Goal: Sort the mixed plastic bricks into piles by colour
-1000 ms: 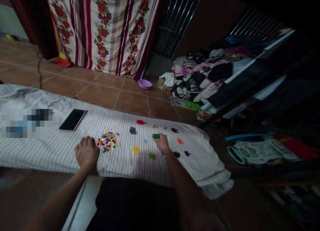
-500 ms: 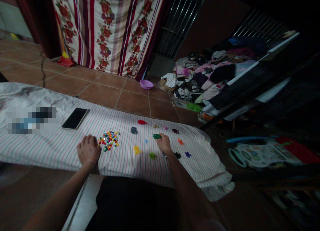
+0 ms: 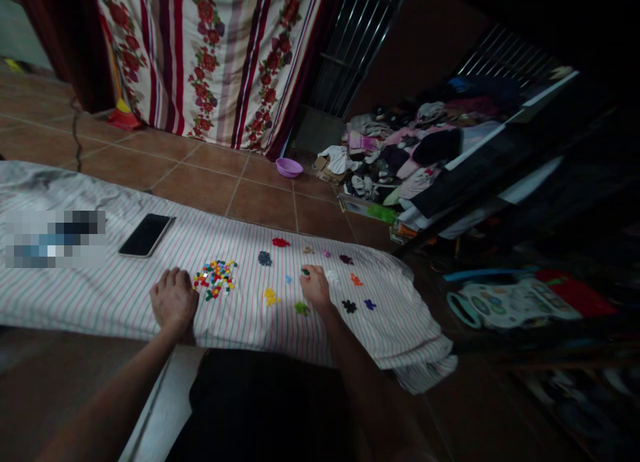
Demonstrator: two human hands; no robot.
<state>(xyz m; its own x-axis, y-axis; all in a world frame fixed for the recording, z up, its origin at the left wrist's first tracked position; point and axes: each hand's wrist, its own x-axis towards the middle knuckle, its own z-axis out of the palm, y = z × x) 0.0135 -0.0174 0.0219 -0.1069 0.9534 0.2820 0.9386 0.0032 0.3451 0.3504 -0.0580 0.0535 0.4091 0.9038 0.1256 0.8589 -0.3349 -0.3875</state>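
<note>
My left hand [image 3: 173,299] rests on the striped cloth [image 3: 240,322], palm down and holding nothing, with its fingers slightly bent. Just right of it lies a mixed pile of small coloured pieces [image 3: 215,279]. My right hand [image 3: 316,287] has its fingers curled round small green pieces [image 3: 305,272]; most of the green is hidden. Around that hand are single-colour heaps: light blue [image 3: 289,279], lime green [image 3: 301,308], yellow [image 3: 271,296], white [image 3: 333,276], orange [image 3: 356,279], black [image 3: 349,307], and several more.
A phone [image 3: 147,235] lies on the cloth left of the mixed pile, and a pixelated patch [image 3: 55,239] is farther left. Beyond the cloth are a purple basin [image 3: 289,167] on the tiled floor, a floral curtain [image 3: 205,62] and a heap of clothes [image 3: 400,149].
My right hand has shifted slightly left over the green heap, now covering most of it, and the white heap shows beside it. My left hand stays in place. The view has turned slightly.
</note>
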